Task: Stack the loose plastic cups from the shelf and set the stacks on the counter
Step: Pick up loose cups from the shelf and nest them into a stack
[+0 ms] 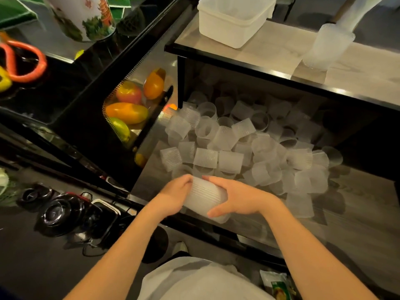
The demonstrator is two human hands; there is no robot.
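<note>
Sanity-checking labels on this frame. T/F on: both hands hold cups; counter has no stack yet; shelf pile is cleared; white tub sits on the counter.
1. Both hands hold cups. True: left hand and right hand grip one short stack of cups.
2. Counter has no stack yet. False: a tall stack stands on the counter.
3. Shelf pile is cleared. False: many loose cups remain.
4. White tub sits on the counter. True.

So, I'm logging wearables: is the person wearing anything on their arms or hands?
No. The left hand and right hand are bare, without gloves, rings, watch or bracelets, and both forearms are uncovered with no sleeves showing. Only a light-coloured top shows below.
</note>
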